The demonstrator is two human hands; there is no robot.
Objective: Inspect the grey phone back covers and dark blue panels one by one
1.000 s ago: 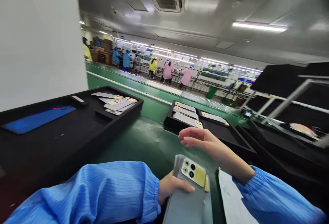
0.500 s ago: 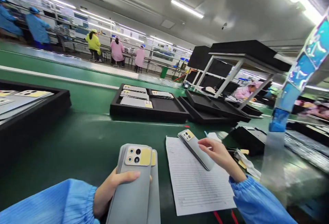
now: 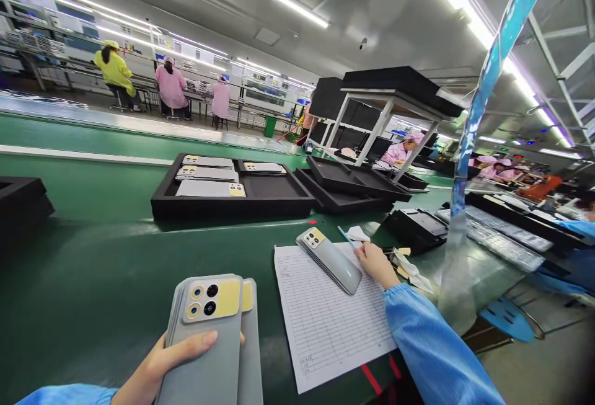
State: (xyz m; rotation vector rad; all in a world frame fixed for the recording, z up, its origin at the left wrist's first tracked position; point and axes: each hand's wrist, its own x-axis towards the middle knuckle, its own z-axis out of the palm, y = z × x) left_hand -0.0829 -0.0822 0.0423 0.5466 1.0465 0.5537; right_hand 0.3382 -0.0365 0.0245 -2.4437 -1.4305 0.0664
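My left hand point(image 3: 155, 364) is closed around a stack of grey phone back covers point(image 3: 204, 355), thumb across the top one. Each has a camera block with a yellow film patch; one cover sticks out to the right. My right hand point(image 3: 375, 263) pinches a thin blue pen point(image 3: 346, 237) at the upper right of a printed form sheet point(image 3: 341, 337). Beside that hand, a second small stack of phone back covers point(image 3: 332, 259) lies slanted on the sheet. A crumpled white wipe point(image 3: 357, 234) sits just behind the pen.
A black tray point(image 3: 232, 206) with several phone back covers stands behind the sheet. More black trays point(image 3: 353, 185) are piled to its right, near a white-legged stand point(image 3: 381, 126). A plastic-wrapped post point(image 3: 460, 175) rises at right. Co-workers sit in the background.
My view has turned right, so the scene sits further left. My right hand has gone from above the covers on the sheet to the blue pen. The left hand keeps its stack.
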